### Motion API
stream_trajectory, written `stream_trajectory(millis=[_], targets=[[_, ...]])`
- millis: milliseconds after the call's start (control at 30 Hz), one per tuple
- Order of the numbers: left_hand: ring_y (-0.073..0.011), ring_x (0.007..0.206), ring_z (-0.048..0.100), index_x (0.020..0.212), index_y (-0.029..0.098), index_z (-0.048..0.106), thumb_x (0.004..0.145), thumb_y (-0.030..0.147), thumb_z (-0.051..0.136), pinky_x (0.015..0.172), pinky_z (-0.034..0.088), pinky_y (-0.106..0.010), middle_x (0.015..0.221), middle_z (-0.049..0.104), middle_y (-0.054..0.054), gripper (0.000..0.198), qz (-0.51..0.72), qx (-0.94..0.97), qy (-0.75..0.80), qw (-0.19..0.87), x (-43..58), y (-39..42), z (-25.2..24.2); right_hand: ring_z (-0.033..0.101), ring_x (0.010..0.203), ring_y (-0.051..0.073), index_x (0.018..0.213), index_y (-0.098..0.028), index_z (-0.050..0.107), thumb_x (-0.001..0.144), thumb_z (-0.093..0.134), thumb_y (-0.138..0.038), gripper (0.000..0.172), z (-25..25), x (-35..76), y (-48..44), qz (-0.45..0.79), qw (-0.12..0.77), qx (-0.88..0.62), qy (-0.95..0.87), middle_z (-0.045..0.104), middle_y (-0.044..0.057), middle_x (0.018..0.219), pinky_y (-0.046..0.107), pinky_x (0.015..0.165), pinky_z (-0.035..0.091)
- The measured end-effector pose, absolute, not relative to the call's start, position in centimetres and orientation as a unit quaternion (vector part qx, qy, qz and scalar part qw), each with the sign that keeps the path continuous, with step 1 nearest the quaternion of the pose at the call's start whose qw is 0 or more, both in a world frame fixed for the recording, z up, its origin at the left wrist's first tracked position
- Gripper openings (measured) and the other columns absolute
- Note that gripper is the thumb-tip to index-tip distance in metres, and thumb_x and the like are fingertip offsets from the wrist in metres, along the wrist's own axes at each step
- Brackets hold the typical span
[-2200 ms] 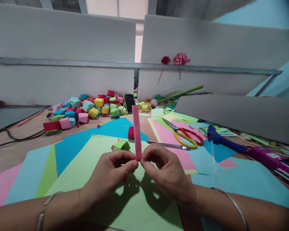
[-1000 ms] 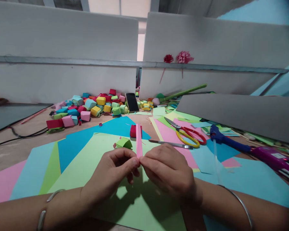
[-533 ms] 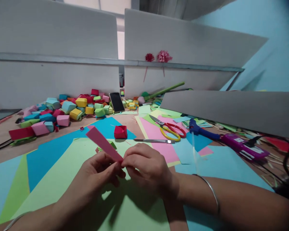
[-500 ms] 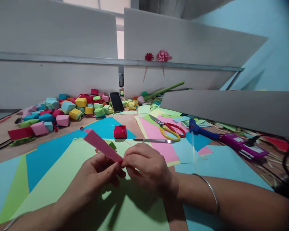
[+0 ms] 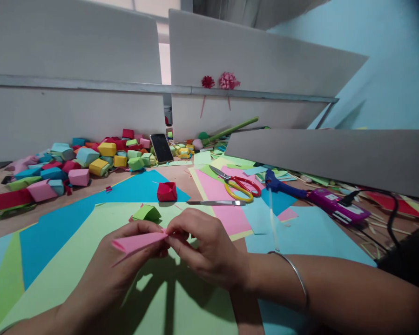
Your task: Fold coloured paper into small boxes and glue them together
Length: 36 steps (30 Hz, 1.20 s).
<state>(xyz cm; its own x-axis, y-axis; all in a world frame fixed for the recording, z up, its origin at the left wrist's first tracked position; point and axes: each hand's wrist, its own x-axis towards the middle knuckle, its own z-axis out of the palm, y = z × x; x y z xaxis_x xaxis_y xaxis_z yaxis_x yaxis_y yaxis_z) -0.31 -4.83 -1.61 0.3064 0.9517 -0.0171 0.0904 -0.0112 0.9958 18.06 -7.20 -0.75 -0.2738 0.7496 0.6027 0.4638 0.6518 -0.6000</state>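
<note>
Pink paper strip (image 5: pixel 143 242), one: held above a pale green sheet (image 5: pixel 80 251), lying across the fingers of the left hand, its free end pointing left and slightly curled. Left hand (image 5: pixel 117 265): thumb and fingers closed narrowly around the strip near its inner end. Right hand (image 5: pixel 209 251): fingertips pinched tight at that same inner end, almost meeting the left hand's. Just altered: the strip, upright between the fingertips about two seconds ago, is now tipped over and nearly level, while both pinches stay at its base; the whole view has also turned toward the right. For the work in hand, this suggests that attention rests on the small gripped end, with the long part laid out of the way. Beyond the hands: a folded green paper piece (image 5: pixel 146 213), just past the left fingers; a red paper box (image 5: pixel 166 191); a slim knife (image 5: pixel 216 203), lying lengthwise; scissors (image 5: pixel 233 180) with one red and one yellow handle; a purple and blue glue gun (image 5: pixel 330 202). Farther back: a heap of coloured paper boxes (image 5: pixel 87 158) and a dark-screened phone (image 5: pixel 161 148). Obscured: the strip's pinched end, covered by fingertips, so any fold there cannot be told; the left hand's lower fingers, partly hidden; the left wrist's bangle, cut off at the lower edge.
</note>
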Motion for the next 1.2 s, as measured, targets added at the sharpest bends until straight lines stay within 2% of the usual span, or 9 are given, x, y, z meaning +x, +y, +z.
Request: stream_trajectory(millis=[100, 200, 367, 500, 667, 833, 967, 1200], targets=[[-0.0158, 0.070, 0.062, 0.076, 0.019, 0.073, 0.071, 0.042, 0.078, 0.062, 0.047, -0.021, 0.073, 0.071, -0.003, 0.024, 0.406, 0.570, 0.471, 0.537, 0.3, -5.3, -1.1, 0.053, 0.063, 0.009, 0.084, -0.017, 0.062, 0.087, 0.056, -0.015, 0.008, -0.5, 17.9, -7.3, 0.236, 0.449, -0.417, -0.754, 0.064, -0.001, 0.072, 0.021, 0.061, 0.043], [-0.0132, 0.066, 0.060, 0.074, 0.019, 0.073, 0.068, 0.039, 0.081, 0.061, 0.046, -0.019, 0.068, 0.070, -0.001, 0.023, 0.410, 0.544, 0.476, 0.557, 0.8, -5.6, -0.9, 0.054, 0.065, 0.009, 0.081, -0.017, 0.064, 0.085, 0.057, -0.015, 0.009, -0.4, 17.7, -7.2, 0.265, 0.453, -0.441, -0.728, 0.065, -0.001, 0.074, 0.021, 0.060, 0.042], [-0.0161, 0.067, 0.063, 0.077, 0.017, 0.072, 0.066, 0.041, 0.082, 0.063, 0.049, -0.023, 0.071, 0.071, -0.003, 0.028, 0.392, 0.539, 0.473, 0.576, 0.3, -5.0, -1.4, 0.053, 0.064, 0.010, 0.077, -0.017, 0.063, 0.080, 0.061, -0.019, 0.004, -1.1, 17.5, -7.0, 0.331, 0.464, -0.457, -0.683, 0.061, -0.002, 0.070, 0.021, 0.057, 0.042], [-0.0189, 0.070, 0.065, 0.081, 0.016, 0.072, 0.065, 0.041, 0.084, 0.064, 0.050, -0.026, 0.076, 0.073, -0.006, 0.032, 0.370, 0.542, 0.476, 0.585, -0.3, -4.4, -2.0, 0.058, 0.067, 0.012, 0.081, -0.015, 0.066, 0.079, 0.063, -0.023, 0.009, -1.8, 17.5, -6.8, 0.413, 0.475, -0.440, -0.640, 0.066, 0.001, 0.076, 0.023, 0.061, 0.046], [-0.0156, 0.065, 0.063, 0.076, 0.017, 0.072, 0.063, 0.038, 0.085, 0.060, 0.048, -0.022, 0.072, 0.073, -0.004, 0.028, 0.400, 0.522, 0.488, 0.574, 0.0, -4.5, -1.8, 0.054, 0.062, 0.010, 0.076, -0.015, 0.068, 0.075, 0.066, -0.020, 0.006, -1.8, 17.4, -6.7, 0.395, 0.484, -0.455, -0.635, 0.064, -0.001, 0.069, 0.022, 0.056, 0.042], [-0.0163, 0.063, 0.064, 0.073, 0.016, 0.073, 0.062, 0.036, 0.085, 0.060, 0.049, -0.025, 0.071, 0.072, -0.004, 0.025, 0.385, 0.525, 0.480, 0.588, 0.1, -4.5, -1.4, 0.058, 0.066, 0.011, 0.078, -0.016, 0.070, 0.077, 0.065, -0.023, 0.009, -1.7, 17.5, -6.7, 0.395, 0.478, -0.467, -0.631, 0.069, 0.002, 0.073, 0.022, 0.059, 0.046], [-0.0161, 0.065, 0.064, 0.073, 0.017, 0.074, 0.063, 0.036, 0.085, 0.061, 0.049, -0.025, 0.071, 0.072, -0.004, 0.024, 0.388, 0.520, 0.483, 0.588, 0.2, -4.6, -1.3, 0.059, 0.064, 0.012, 0.077, -0.016, 0.071, 0.075, 0.068, -0.026, 0.011, -1.8, 17.6, -6.6, 0.387, 0.469, -0.488, -0.626, 0.070, 0.003, 0.073, 0.022, 0.056, 0.046], [-0.0127, 0.058, 0.058, 0.066, 0.016, 0.072, 0.059, 0.033, 0.085, 0.055, 0.043, -0.022, 0.063, 0.069, -0.003, 0.023, 0.419, 0.505, 0.481, 0.581, 1.0, -5.3, -0.7, 0.059, 0.060, 0.011, 0.075, -0.015, 0.069, 0.075, 0.068, -0.025, 0.010, -1.7, 17.5, -6.8, 0.392, 0.471, -0.494, -0.616, 0.069, 0.002, 0.069, 0.021, 0.052, 0.045]])
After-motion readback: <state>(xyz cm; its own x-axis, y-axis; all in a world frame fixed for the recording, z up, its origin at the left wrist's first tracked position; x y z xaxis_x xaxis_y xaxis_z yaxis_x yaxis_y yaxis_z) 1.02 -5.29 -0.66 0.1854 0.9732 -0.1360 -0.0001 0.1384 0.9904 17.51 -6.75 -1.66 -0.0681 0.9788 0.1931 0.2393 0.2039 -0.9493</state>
